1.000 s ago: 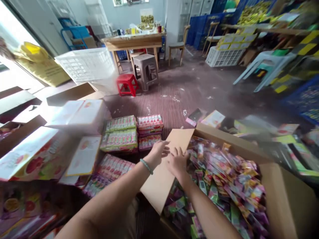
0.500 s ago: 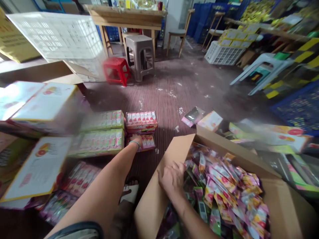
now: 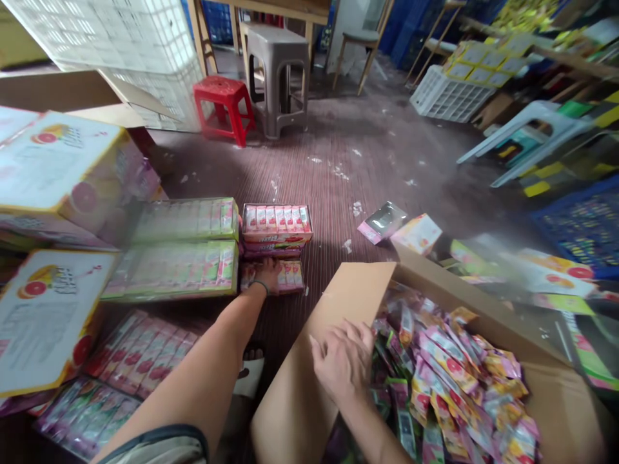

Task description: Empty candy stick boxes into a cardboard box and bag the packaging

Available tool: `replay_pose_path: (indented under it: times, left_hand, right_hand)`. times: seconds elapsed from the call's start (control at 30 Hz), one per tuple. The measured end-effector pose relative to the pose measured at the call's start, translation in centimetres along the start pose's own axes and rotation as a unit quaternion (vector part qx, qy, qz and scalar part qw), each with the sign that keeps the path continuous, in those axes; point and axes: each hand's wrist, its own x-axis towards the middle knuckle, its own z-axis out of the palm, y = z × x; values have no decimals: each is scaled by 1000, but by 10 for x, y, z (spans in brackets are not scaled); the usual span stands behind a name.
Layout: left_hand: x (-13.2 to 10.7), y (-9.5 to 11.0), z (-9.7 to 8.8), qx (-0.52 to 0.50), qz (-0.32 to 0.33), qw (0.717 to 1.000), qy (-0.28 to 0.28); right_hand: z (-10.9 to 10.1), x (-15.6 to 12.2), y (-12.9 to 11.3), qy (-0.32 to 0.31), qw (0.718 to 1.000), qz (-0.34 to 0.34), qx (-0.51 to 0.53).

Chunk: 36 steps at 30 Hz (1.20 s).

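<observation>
My left hand (image 3: 267, 276) reaches forward onto a low pink box of sachets (image 3: 290, 276) on the floor. Its fingers curl over the box, hiding the left part, and a thin bracelet circles the wrist. Close to me, my right hand (image 3: 344, 357) rests against the flap (image 3: 333, 303) of a large brown carton (image 3: 546, 386), fingers loosely apart near the flap's edge. Loose pink, orange and green sachets (image 3: 449, 374) fill that carton. Just behind the low box stands a taller pink box of sachets (image 3: 277, 225). Two green boxes of sachets (image 3: 184, 267) lie to its left.
White fruit-print cartons (image 3: 53, 154) and pink sachet packs (image 3: 140, 354) are at left. Beyond stand a red stool (image 3: 222, 103), a grey stool (image 3: 279, 77) and white crates (image 3: 126, 38). A windowed box (image 3: 384, 221) and flattened packaging (image 3: 551, 270) lie beyond and right of the carton.
The view has tilted down a little, so the background sits higher. My left hand stays at the low pink box, and my right hand stays on the carton flap.
</observation>
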Motion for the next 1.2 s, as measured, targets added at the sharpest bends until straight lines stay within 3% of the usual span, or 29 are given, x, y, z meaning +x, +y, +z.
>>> replay_pose_path:
  times: [0.23, 0.37, 0.5, 0.67, 0.8, 0.87, 0.9, 1.0, 1.03, 1.1, 1.2]
  left_hand:
    - [-21, 8, 17, -20, 3, 1000, 5]
    - [-28, 20, 4, -75, -21, 997, 10]
    - [-32, 45, -37, -142, -27, 989, 31]
    - [-56, 68, -112, -226, -23, 972, 63]
    - [-103, 83, -172, -286, 10, 951, 114]
    - [-134, 95, -193, -380, 45, 916, 120]
    - [-151, 101, -199, -451, 66, 883, 111]
    - [-199, 125, -203, -633, 111, 764, 58]
    - [-214, 134, -199, -652, 116, 748, 44]
    - [-239, 154, -186, -648, 112, 753, 30]
    - [-270, 188, -163, -589, 105, 801, 3]
  right_hand:
    - [-4, 2, -2, -19, 1000, 7, -5]
    - [-8, 3, -6, -25, 999, 4, -20]
    - [-10, 5, -10, -12, 1000, 3, -21]
    - [-14, 5, -9, 6, 1000, -13, -6]
    - [-17, 0, -6, 51, 997, -44, 33]
    - [-16, -8, -4, 72, 993, -54, 70]
    - [-15, -13, -2, 83, 991, -53, 94]
    - [-13, -40, 18, 112, 980, -39, 161]
    - [-16, -52, 31, 116, 977, -35, 174]
    - [-30, -79, 61, 138, 971, -33, 193]
    - [-74, -124, 104, 245, 948, -60, 194]
